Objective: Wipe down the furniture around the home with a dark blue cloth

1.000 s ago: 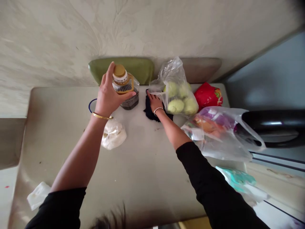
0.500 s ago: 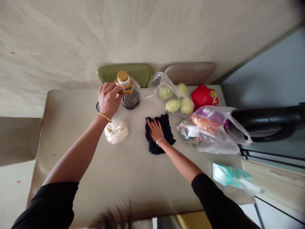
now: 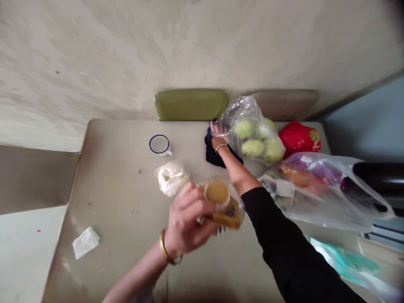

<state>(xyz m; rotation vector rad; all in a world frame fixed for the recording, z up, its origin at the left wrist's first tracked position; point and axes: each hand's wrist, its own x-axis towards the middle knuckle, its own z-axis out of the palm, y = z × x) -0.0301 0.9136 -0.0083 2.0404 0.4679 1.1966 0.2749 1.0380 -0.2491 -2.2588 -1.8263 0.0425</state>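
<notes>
My left hand (image 3: 191,216) is closed round the yellow handle of a clear plastic bottle (image 3: 218,194) with a yellow cap, lifted in front of me over the near part of the table. The bottle's lower part is mostly hidden below its cap. On the table farther back, my right hand (image 3: 218,136) lies flat with fingers spread on a dark cloth (image 3: 214,158). The edge of a clear plastic bag (image 3: 243,107) overlaps its fingers; round pale-green produce (image 3: 252,148) is inside. A knotted bag of white stuff (image 3: 170,179) sits left of the bottle.
A white mug (image 3: 159,145) with a blue rim stands at the back left. A crumpled tissue (image 3: 86,242) and small crumbs lie on the table (image 3: 126,261). To the right are a red package (image 3: 301,139), a filled plastic bag (image 3: 315,189) and a teal tissue pack (image 3: 347,259).
My left hand has carried the bottle from the back of the table toward me and to the right. My right hand has slid the cloth toward the back edge. The mug is now uncovered.
</notes>
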